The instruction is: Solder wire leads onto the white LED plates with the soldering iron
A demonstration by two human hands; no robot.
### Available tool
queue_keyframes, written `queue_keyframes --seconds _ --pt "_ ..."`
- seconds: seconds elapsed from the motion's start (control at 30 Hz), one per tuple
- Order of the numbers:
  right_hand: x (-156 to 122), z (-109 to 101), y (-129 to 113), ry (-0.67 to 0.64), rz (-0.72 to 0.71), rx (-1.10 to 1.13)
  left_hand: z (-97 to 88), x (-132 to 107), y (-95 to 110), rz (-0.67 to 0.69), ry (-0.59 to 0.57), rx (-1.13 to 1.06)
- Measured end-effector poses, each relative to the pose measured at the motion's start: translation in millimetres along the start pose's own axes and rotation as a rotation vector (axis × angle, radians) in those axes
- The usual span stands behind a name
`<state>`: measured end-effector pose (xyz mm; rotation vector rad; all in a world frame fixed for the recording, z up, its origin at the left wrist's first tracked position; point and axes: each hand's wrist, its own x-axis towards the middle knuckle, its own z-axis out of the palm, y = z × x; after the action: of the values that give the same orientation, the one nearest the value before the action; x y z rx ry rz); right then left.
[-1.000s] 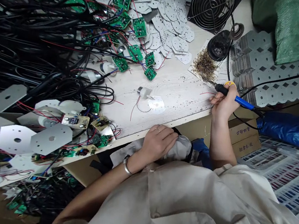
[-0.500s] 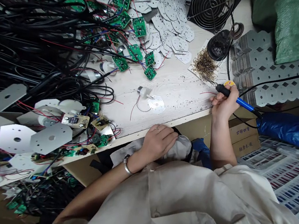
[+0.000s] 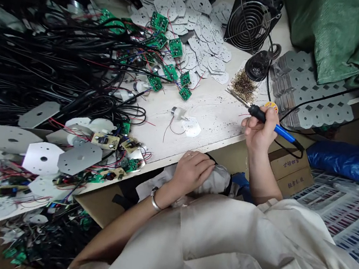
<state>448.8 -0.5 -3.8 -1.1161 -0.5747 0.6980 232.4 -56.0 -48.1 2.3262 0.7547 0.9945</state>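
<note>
A soldering iron with a blue and black handle is gripped in my right hand. Its metal tip points left, over the edge of a pad heaped with brown granules. My left hand lies flat on my lap by the table edge, holding nothing, its fingers stretched out. On the table between the hands is a white lamp piece with a metal cap and thin wires. It touches a white octagonal plate. Behind my right hand lies a round yellow label.
Black cables and green circuit boards crowd the left. White plates are piled at the back near a black fan. A dark dish stands beside stacked metal plates. White crates sit at lower right.
The camera view has shifted, so the table things appear farther right on the left side. The soldering iron's tip now shows longer, at the pad's near edge. My left hand stays on my lap.
</note>
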Motion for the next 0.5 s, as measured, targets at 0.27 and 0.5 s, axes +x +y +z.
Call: queue_keyframes --seconds 0.27,0.5 --pt "-36.9 10.2 -3.2 -0.392 -0.679 -0.198 -19.2 19.3 21.1 -0.324 0.153 -0.497" --pt "-49.2 14.9 -11.6 -0.513 -1.07 -0.424 -42.5 48.5 38.2 -0.699 0.421 -0.965"
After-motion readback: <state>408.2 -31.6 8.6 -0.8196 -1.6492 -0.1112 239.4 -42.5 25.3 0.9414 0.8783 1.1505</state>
